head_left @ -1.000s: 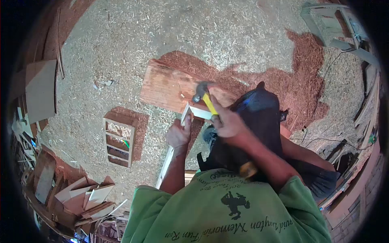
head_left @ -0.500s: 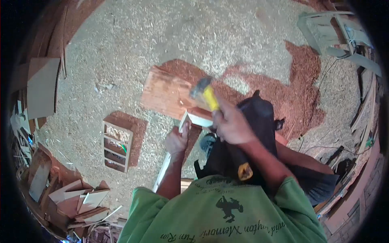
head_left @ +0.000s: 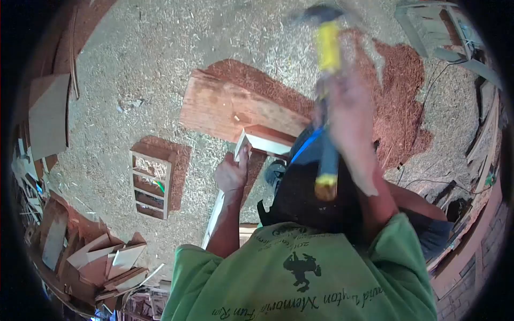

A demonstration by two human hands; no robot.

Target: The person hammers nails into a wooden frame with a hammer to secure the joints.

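Note:
My right hand (head_left: 350, 109) grips a hammer (head_left: 328, 47) by its yellow and dark handle. The hammer is raised up and to the right of the work, and its dark head is smeared by motion. My left hand (head_left: 231, 172) holds the corner of a pale wooden frame (head_left: 267, 144), thumb on the near piece and fingers wrapped round its outer side. Two pieces meet at that corner, beside a flat wooden board (head_left: 214, 107) lying on the floor. Part of the frame is hidden behind my left arm and my leg.
A small slatted wooden frame (head_left: 167, 187) rests on the shaving-covered floor (head_left: 176, 43) at left. Offcuts (head_left: 127, 261) are heaped at lower left, and a panel (head_left: 48, 109) leans at far left. A cable (head_left: 425, 96) runs along the right side near more wood.
My right hand has swung the hammer up and away to the right from above the frame corner. My left hand keeps its hold on the frame.

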